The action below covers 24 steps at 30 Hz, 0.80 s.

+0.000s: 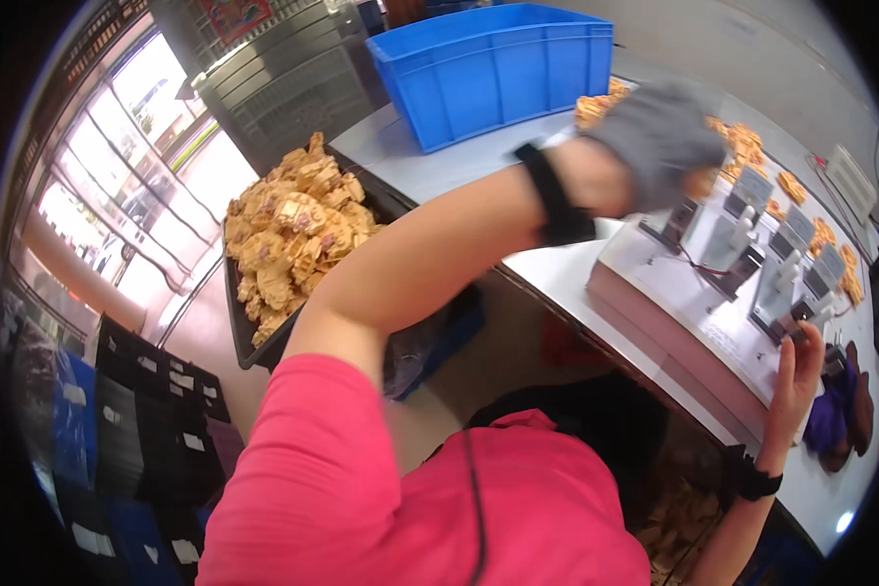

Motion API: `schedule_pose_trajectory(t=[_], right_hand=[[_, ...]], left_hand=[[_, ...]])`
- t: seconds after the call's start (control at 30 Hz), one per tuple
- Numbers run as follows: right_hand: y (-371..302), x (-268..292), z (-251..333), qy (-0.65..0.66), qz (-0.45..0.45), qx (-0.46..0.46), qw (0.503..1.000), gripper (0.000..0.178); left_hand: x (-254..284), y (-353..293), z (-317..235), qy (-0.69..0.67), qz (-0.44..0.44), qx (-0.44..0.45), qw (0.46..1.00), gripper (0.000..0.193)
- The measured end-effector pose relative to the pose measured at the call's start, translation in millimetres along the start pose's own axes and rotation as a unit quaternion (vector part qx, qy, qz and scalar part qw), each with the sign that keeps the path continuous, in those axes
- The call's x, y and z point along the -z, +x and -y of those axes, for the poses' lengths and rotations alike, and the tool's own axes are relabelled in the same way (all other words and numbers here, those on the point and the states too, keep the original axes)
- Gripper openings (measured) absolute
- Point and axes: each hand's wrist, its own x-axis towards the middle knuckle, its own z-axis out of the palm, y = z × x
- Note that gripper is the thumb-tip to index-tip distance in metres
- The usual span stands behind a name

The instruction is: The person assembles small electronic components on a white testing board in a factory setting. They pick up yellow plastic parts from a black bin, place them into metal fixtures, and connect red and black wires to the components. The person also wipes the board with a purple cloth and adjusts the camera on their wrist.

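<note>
My left hand [662, 146], in a grey glove, reaches across the table to the far end of a white fixture board [684, 303]. Motion smears its fingers, so I cannot make out what they hold, if anything. Along the board stand several small stations with tilted grey plates [749, 190], white clamp handles [742, 230] and black blocks [735, 273]. My bare right hand [797, 376] is at the near end, with fingers stretched up and apart beside the last station's black block. Tan-yellow pieces [742, 145] lie behind the stations.
A blue plastic bin [498, 73] stands on the table's far left. Below it, a black crate [249, 347] is heaped with tan-yellow pieces [298, 230]. Purple cloth [832, 405] lies right of my right hand. Dark stacked containers [156, 410] sit at lower left. A white box [850, 181] with wires stands behind.
</note>
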Motion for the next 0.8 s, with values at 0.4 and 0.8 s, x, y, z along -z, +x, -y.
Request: schedule_pose_trajectory(t=[0.4, 0.8], right_hand=[[3, -6, 4, -0.058, 0.011, 0.002, 0.998, 0.036], [0, -10, 13, -0.045, 0.005, -0.020, 0.999, 0.044]], left_hand=[[111, -368, 216, 0.326, 0.123, 0.650, 0.675, 0.060], [24, -232, 192, 0.062, 0.048, 0.386, 0.919, 0.055]])
